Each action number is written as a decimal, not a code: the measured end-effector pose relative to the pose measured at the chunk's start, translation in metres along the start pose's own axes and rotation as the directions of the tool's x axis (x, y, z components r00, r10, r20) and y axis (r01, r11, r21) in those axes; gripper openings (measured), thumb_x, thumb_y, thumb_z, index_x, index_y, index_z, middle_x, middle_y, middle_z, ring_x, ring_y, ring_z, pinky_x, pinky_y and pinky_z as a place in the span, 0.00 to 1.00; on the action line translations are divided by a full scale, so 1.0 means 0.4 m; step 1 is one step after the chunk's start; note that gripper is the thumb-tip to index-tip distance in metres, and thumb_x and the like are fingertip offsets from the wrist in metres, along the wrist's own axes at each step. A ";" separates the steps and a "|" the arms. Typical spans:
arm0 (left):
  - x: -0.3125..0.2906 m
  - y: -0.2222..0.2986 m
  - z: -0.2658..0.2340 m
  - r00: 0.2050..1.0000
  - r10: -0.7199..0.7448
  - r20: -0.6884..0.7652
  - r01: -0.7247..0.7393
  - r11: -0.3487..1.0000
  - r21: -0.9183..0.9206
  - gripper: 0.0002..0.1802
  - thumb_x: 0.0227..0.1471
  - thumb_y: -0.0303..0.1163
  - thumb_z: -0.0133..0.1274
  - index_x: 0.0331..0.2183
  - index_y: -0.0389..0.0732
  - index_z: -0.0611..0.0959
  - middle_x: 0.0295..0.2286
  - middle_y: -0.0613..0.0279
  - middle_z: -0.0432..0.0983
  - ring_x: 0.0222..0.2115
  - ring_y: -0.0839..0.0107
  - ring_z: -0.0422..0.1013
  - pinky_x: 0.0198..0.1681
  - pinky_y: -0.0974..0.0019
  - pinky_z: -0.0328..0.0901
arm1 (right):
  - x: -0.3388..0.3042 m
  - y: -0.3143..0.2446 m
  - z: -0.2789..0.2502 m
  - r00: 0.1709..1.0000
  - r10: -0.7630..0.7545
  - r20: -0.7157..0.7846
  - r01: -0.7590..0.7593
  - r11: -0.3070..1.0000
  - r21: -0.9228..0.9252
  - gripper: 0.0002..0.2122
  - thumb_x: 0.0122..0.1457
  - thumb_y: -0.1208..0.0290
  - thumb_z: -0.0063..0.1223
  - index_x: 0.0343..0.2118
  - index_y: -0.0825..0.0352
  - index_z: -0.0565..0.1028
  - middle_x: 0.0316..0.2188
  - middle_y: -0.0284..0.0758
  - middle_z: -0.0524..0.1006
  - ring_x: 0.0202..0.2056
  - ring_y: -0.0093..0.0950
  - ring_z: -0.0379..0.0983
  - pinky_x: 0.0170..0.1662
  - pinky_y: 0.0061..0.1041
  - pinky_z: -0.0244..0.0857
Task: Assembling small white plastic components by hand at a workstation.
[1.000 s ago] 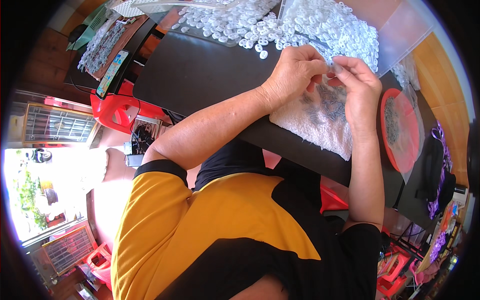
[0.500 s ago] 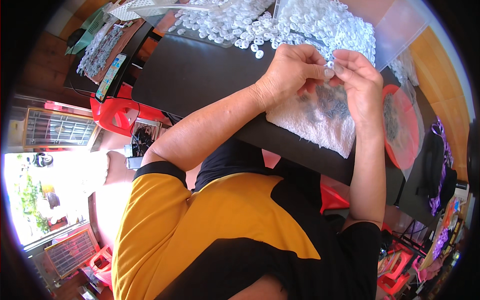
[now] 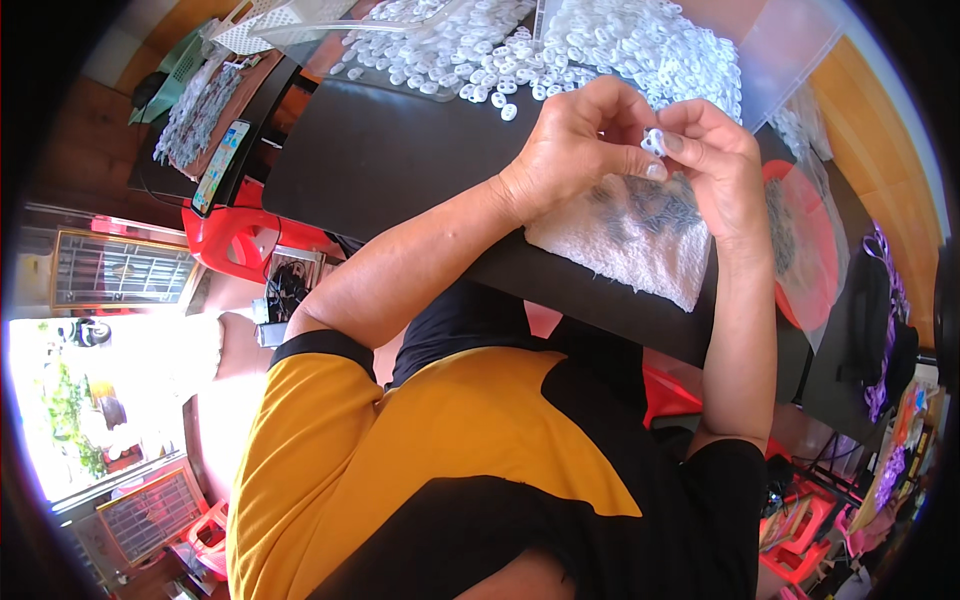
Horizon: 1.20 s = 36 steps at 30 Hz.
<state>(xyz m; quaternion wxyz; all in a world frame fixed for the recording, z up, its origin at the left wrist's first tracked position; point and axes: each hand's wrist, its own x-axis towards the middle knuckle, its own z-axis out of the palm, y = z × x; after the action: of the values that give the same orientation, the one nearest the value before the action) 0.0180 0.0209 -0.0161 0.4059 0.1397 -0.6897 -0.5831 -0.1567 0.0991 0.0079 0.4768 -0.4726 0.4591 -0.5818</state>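
A small white oval plastic piece with dark holes (image 3: 653, 142) is pinched between the thumb and fingers of my right hand (image 3: 722, 165) above the table. Close on its left, my left hand (image 3: 585, 140) is closed with curled fingers, its thumb tip just below the piece. Whatever those fingers hold, if anything, is hidden. Beneath both hands lies a pale towel (image 3: 640, 265), with many small thin grey metal pieces (image 3: 665, 205) scattered over it. A large heap of similar white pieces (image 3: 640, 45) spreads across the far side of the table.
On the dark table (image 3: 380, 150), a clear plastic tray (image 3: 430, 88) holds white pieces. A red round tray (image 3: 800, 260) under clear film sits at right. Far left are a phone (image 3: 220, 168), grey strung pieces (image 3: 200, 110) and a white basket (image 3: 250, 30). A red stool (image 3: 225, 235) stands below.
The white piece has turned and shows more plainly in my right fingers. My left fingertips have drawn slightly away from the right ones. The view has shifted a little.
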 end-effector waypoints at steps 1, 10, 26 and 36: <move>-0.001 -0.003 -0.001 1.000 0.000 0.003 0.000 1.000 0.000 0.14 0.43 0.23 0.67 0.33 0.37 0.78 0.24 0.66 0.77 0.23 0.83 0.71 0.21 0.78 0.64 | -0.001 -0.005 0.003 1.000 -0.001 -0.003 0.001 1.000 0.001 0.09 0.54 0.76 0.57 0.39 0.71 0.76 0.30 0.33 0.77 0.30 0.21 0.73 0.33 0.20 0.66; -0.007 -0.004 -0.004 0.997 -0.055 0.055 0.052 0.998 0.047 0.18 0.40 0.24 0.69 0.36 0.38 0.80 0.25 0.71 0.74 0.28 0.85 0.70 0.30 0.78 0.68 | -0.002 -0.007 0.013 0.999 0.036 -0.021 -0.036 0.999 0.005 0.12 0.56 0.69 0.58 0.39 0.71 0.75 0.27 0.32 0.76 0.27 0.20 0.72 0.31 0.19 0.65; -0.023 0.008 -0.010 0.984 0.177 0.010 -0.171 0.936 0.307 0.19 0.42 0.33 0.69 0.34 0.38 0.79 0.23 0.65 0.78 0.25 0.81 0.74 0.31 0.75 0.70 | -0.020 -0.019 0.045 0.987 0.149 0.059 -0.144 0.987 -0.078 0.10 0.59 0.65 0.54 0.29 0.69 0.76 0.19 0.30 0.74 0.20 0.20 0.71 0.22 0.16 0.62; -0.031 0.008 -0.021 0.974 0.219 0.051 -0.224 0.921 0.318 0.18 0.43 0.33 0.68 0.34 0.39 0.79 0.23 0.64 0.79 0.24 0.79 0.75 0.30 0.74 0.71 | -0.026 -0.008 0.059 0.975 0.191 0.114 -0.199 0.978 0.064 0.09 0.60 0.67 0.53 0.30 0.69 0.75 0.20 0.30 0.74 0.18 0.21 0.72 0.20 0.15 0.60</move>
<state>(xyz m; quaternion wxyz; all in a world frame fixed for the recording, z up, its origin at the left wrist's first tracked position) 0.0328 0.0242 -0.0180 0.4361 0.1212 -0.7898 -0.4140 -0.1328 0.1079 0.0131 0.5730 -0.4377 0.4549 -0.5227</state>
